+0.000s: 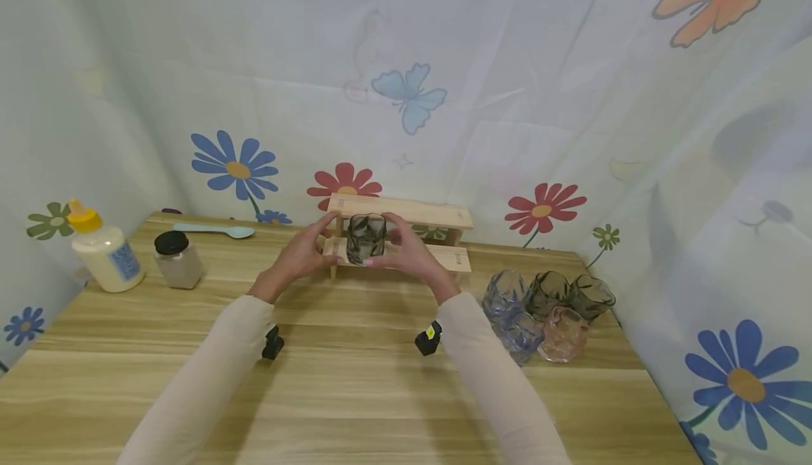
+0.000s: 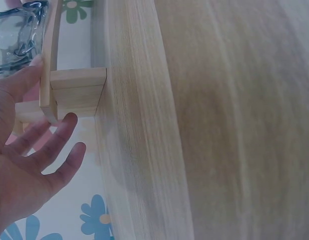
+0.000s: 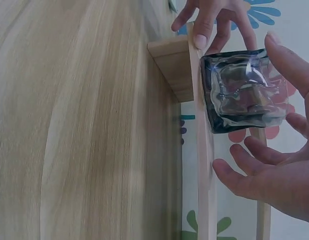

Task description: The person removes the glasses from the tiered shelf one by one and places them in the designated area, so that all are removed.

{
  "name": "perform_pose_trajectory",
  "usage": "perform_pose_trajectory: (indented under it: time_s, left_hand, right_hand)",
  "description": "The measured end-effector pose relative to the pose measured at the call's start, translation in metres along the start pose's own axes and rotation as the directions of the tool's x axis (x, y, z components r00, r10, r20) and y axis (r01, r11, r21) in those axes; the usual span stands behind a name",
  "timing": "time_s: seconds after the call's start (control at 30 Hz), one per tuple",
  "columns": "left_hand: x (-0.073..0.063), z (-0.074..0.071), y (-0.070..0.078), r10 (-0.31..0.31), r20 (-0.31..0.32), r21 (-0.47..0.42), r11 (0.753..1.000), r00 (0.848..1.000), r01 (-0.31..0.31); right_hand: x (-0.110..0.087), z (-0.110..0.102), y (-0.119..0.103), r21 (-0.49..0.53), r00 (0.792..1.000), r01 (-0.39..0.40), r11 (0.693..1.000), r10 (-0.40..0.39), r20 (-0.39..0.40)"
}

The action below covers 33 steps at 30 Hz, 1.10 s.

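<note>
A grey-tinted clear drinking glass (image 1: 366,239) stands on the lower board of a small two-step wooden shelf (image 1: 458,259). My right hand (image 1: 412,250) holds the glass from its right side, the thumb in front and the index finger farther back. In the right wrist view the other fingers of that right hand (image 3: 279,175) spread loosely below the glass (image 3: 244,92). At the shelf's left end is my left hand (image 1: 304,250). Its thumb (image 2: 29,75) presses the lower board's edge, and its fingers reach round the end of the board.
On the right stand several glasses: blue (image 1: 505,294), grey (image 1: 548,294) and pink (image 1: 564,335). At the left are a white bottle with a yellow cap (image 1: 108,253), a black-lidded jar (image 1: 178,261) and a light blue spoon (image 1: 216,230). A flowered curtain (image 1: 285,98) hangs behind the table.
</note>
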<state>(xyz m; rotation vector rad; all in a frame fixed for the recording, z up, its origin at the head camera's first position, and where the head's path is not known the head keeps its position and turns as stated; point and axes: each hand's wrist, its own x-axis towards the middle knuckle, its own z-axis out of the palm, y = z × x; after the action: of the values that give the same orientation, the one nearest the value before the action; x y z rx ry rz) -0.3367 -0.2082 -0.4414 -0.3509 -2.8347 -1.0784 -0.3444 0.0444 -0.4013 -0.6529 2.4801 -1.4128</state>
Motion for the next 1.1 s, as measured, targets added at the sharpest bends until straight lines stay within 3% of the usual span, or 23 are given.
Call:
perform_pose_trajectory:
  time_s: [0.2, 0.67, 0.9, 1.1]
  left_hand:
    - [0.001, 0.001, -0.002, 0.012, -0.001, 0.002, 1.0, 1.0, -0.012]
    - [0.002, 0.0, -0.002, 0.0, -0.009, 0.005, 1.0, 1.0, 0.0]
    - [0.002, 0.0, -0.002, 0.0, 0.002, 0.0, 1.0, 1.0, 0.0]
    - [0.001, 0.001, -0.003, 0.015, -0.005, -0.001, 1.0, 1.0, -0.015]
  right_hand:
    - [0.007, 0.008, -0.003, -0.008, 1.0, 0.027, 1.0, -0.028, -0.008]
    - [0.013, 0.017, -0.008, 0.033, 1.0, -0.022, 0.999, 0.022, -0.015]
    - [0.016, 0.024, -0.005, 0.005, 0.998, -0.035, 0.999, 0.035, -0.055]
    - [0.019, 0.029, -0.002, 0.0, 0.995, 0.004, 1.0, -0.004, -0.102]
